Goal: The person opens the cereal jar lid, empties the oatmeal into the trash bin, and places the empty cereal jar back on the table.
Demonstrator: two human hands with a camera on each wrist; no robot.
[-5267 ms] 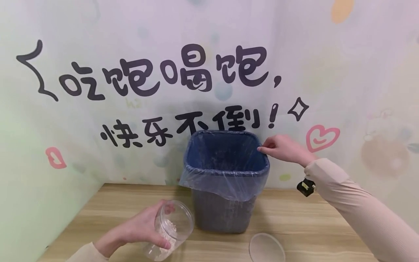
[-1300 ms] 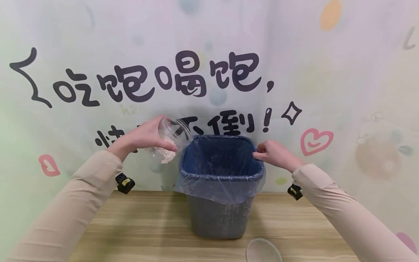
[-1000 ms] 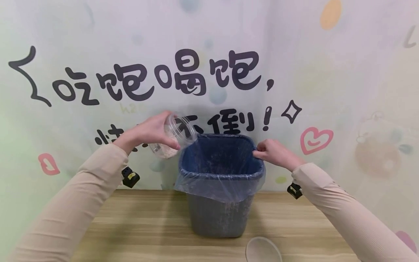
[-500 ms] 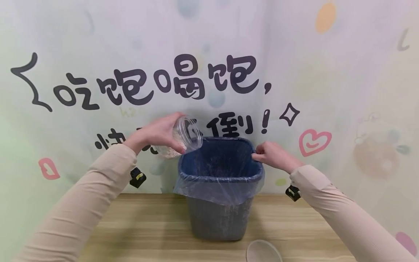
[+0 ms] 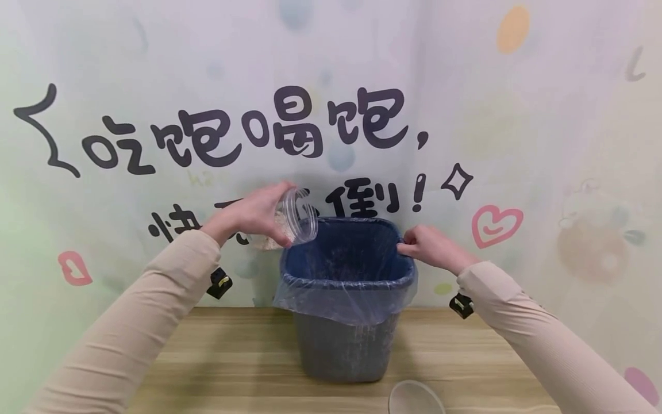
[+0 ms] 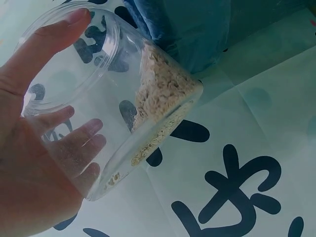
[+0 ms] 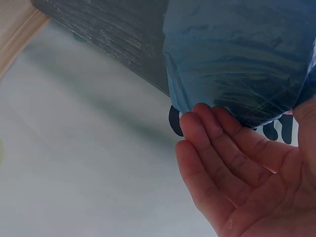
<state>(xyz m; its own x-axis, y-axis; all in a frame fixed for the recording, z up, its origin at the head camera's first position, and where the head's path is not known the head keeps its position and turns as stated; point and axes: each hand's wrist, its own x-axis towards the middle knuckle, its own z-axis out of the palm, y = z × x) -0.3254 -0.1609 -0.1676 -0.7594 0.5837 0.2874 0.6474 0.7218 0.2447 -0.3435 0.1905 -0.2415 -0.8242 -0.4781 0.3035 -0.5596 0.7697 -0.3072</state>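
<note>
My left hand (image 5: 256, 214) grips a clear jar (image 5: 305, 217), which lies tilted at the bin's upper left rim with its mouth facing right. In the left wrist view, pale oat-like flakes (image 6: 165, 86) are heaped toward the jar's base, and the thumb and fingers wrap round its mouth end. A grey-blue trash bin (image 5: 343, 353) stands upright, lined with a thin clear bag (image 5: 341, 305) folded over its rim. My right hand (image 5: 431, 248) pinches the bin's right rim and liner; in the right wrist view its other fingers (image 7: 197, 131) rest beside the bag. No flakes are visibly falling.
On the wooden table (image 5: 222, 356), a round translucent lid (image 5: 415, 398) lies in front of the bin, cut off by the lower frame edge. A printed cloth backdrop (image 5: 207, 46) hangs close behind the bin.
The left hand has lifted the jar from low over the table to the bin's left rim, moving it rightward and tipping it further. The right hand stays on the rim.
</note>
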